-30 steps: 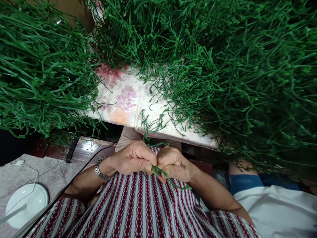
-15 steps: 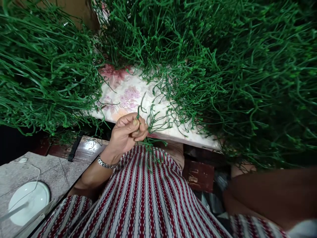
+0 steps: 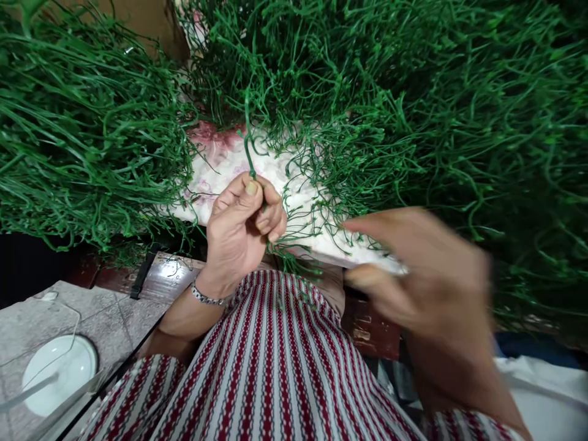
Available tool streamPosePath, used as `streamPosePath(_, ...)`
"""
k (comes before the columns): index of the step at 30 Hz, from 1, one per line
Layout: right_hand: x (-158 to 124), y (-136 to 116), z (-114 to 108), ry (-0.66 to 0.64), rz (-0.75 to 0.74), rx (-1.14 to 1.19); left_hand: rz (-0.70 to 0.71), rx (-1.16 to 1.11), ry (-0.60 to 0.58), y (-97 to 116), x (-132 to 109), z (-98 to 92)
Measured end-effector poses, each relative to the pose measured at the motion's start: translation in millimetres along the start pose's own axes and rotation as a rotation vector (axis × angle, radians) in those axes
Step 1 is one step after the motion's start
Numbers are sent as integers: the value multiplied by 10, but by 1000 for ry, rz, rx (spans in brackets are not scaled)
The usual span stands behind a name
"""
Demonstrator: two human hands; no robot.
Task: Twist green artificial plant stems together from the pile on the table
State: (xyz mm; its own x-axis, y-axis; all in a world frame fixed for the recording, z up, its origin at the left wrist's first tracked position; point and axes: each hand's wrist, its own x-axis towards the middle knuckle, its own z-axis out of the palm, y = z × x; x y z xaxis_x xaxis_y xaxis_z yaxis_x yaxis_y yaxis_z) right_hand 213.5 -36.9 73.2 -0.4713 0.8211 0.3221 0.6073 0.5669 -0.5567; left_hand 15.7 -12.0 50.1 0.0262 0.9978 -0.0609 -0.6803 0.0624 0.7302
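Note:
My left hand [image 3: 242,225] is closed in a pinch on a thin green stem [image 3: 248,147] that rises from between thumb and fingers, above a flower-patterned cloth [image 3: 220,165]. A metal watch sits on that wrist. My right hand [image 3: 422,275] is smeared by motion at the right, with thumb and forefinger apart and nothing seen in it, close to the big heap of green stems [image 3: 436,135]. Below both hands lies my red and white striped garment [image 3: 275,367].
A second heap of green stems [image 3: 78,141] fills the left. At the lower left a white dish [image 3: 57,370] sits on a grey stone floor. A dark wooden edge [image 3: 367,327] runs under the cloth, and white fabric [image 3: 542,398] lies at the lower right.
The hands, together at my lap a second ago, have parted. My left hand rose with the stem over the cloth. My right hand swung out right, then came back toward the heap.

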Motion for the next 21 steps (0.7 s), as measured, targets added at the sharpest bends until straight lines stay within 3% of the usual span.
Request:
streamPosePath(4,54,5,481,-253,0,-164,61,15,-23,-43,-25,116)
streamPosePath(7,23,63,622,-262,7,-134,116,63,-49,-17,0,126)
streamPosePath(11,-12,102,495,-202,10,141,144,178,-102,15,106,24)
streamPosePath(14,31,98,376,-282,51,366,154,298,-186,-18,131,-102)
streamPosePath(18,142,116,329,-333,92,602,126,569,-391,-74,-8,-248)
streamPosePath(21,208,147,346,-347,121,639,139,720,-406,-95,-133,-309)
